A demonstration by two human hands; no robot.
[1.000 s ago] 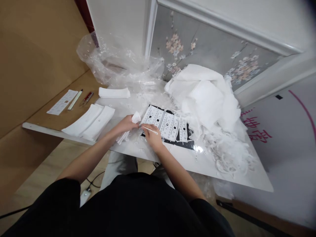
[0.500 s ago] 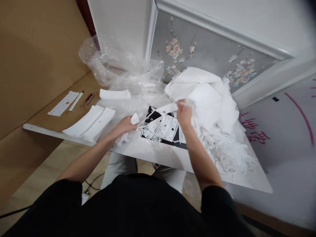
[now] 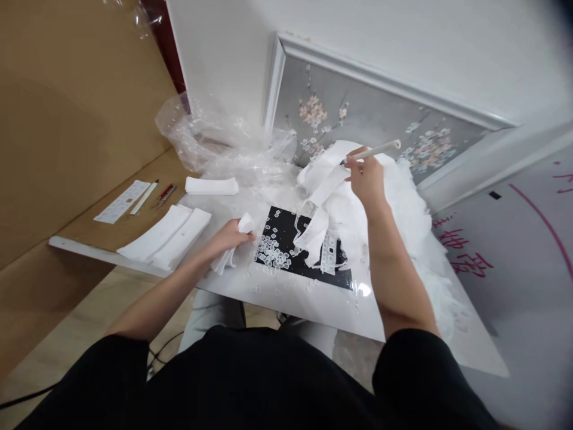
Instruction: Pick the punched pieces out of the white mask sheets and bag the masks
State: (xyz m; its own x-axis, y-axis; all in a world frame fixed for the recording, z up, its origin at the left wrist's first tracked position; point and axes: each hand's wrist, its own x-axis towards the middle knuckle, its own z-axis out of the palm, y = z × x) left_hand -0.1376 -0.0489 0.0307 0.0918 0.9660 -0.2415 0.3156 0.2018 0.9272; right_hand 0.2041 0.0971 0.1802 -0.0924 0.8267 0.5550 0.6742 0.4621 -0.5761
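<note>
My right hand (image 3: pixel 367 176) is raised over the table, closed on a thin white stick (image 3: pixel 380 149) and on the top end of a long white punched strip (image 3: pixel 320 203) that hangs down to the black mat (image 3: pixel 286 224). A heap of small clear square pieces (image 3: pixel 273 254) lies on the mat below it. My left hand (image 3: pixel 230 236) rests at the mat's left edge, closed on a wad of white strips (image 3: pixel 239 230).
A big pile of white sheet scrap (image 3: pixel 403 203) fills the right of the white table (image 3: pixel 308 304). A crumpled clear plastic bag (image 3: pixel 224 143) is at the back. Folded white stacks (image 3: pixel 168 236), a paper strip (image 3: pixel 123 200) and pens (image 3: pixel 163 194) lie left.
My right hand has gone from the mat up and back to the right, lifting the white strip off it. Small clear squares have dropped onto the black mat. My left hand stays put.
</note>
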